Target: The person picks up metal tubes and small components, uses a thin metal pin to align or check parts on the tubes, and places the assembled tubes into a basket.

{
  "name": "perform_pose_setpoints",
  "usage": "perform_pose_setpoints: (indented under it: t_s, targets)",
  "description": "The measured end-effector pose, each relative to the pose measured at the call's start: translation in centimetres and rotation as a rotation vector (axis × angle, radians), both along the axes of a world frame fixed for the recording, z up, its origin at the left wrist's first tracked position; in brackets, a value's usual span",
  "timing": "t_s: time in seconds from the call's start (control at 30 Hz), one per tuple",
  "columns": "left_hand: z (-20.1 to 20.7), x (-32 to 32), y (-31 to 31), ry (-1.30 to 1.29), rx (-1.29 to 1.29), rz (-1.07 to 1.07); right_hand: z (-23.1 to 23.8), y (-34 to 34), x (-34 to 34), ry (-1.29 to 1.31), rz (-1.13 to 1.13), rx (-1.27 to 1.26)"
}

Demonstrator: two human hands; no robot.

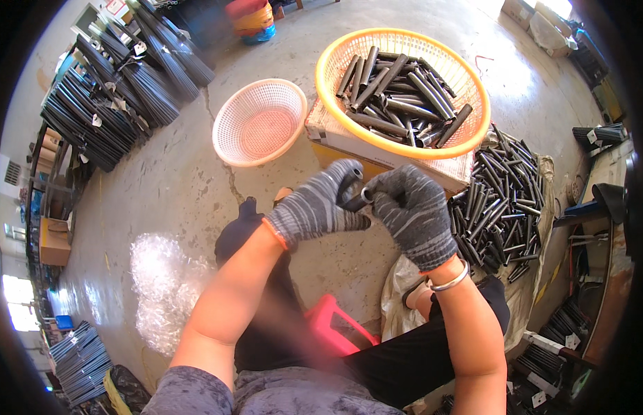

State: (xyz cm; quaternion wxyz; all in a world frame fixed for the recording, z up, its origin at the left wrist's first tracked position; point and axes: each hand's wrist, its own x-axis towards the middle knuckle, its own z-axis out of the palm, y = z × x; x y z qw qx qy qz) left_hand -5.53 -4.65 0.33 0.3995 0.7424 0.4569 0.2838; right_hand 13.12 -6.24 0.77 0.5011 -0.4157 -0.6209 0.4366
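Note:
Both of my hands wear grey striped knit gloves and meet above the floor in front of the orange basket. My left hand [311, 204] is wrapped round a short black tube [357, 201], whose open end points toward the right hand. Another dark tube end shows at the left fingertips. Curled and pressed together, the fingers of my right hand [415, 214] touch the tube's open end; anything between them is hidden. More black tubes [397, 90] fill the orange plastic basket [485, 104], which rests on a cardboard box [377, 153].
A pale pink basket [259, 121] stands on the floor at left. Many black tubes [498, 200] lie heaped on a sack at right. Clear plastic wrap [162, 290] lies left of my legs, with a pink stool [339, 325] beneath me. Bundled long rods [107, 104] occupy the far left.

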Motion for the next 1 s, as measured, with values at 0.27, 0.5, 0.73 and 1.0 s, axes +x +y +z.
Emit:
perform_pose_setpoints:
  t_s: [0.27, 0.5, 0.73, 1.0]
  targets:
    - [0.1, 0.2, -0.2, -0.376, -0.289, -0.042, -0.6, -0.1, 0.2, -0.201, -0.087, -0.031]
    - [1.4, -0.5, 0.1, -0.21, -0.388, -0.105, -0.1, 0.0, 0.5, -0.304, -0.101, 0.121]
    - [1.0, -1.0, -0.1, -0.285, -0.48, -0.267, -0.4, 1.1, 1.4, -0.232, -0.131, 0.173]
    - [0.9, -1.5, -0.6, -0.384, -0.663, -0.176, 0.9, 3.0, 4.9, -0.145, -0.143, -0.038]
